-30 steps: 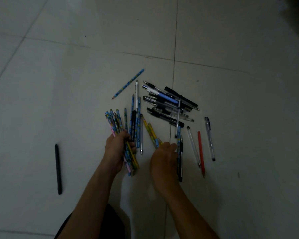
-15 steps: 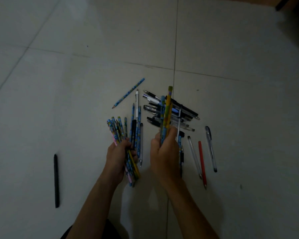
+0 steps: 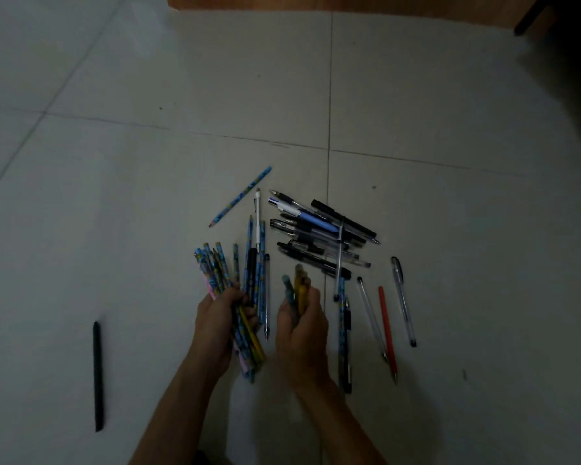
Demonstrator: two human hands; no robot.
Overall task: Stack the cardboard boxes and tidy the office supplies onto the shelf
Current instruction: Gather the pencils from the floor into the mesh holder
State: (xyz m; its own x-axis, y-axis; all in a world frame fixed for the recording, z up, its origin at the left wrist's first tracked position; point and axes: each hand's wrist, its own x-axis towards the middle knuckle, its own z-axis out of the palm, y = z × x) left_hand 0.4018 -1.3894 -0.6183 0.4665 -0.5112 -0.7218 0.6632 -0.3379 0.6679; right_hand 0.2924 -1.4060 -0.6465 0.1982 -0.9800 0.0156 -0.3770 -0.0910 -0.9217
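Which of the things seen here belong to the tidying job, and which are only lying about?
Job: pencil bundle in left hand; pencils in right hand; pen pile; red pen; lone blue pencil; black pen far left.
Not job: wooden edge; dark leg.

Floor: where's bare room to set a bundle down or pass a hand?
Bare floor between the lone black pen and the left hand; a wide bare stretch from the blue pencil up to the wooden edge; more right of the clear pen. Crowded: the pen pile ahead of the right hand, and the narrow gap between the hands.
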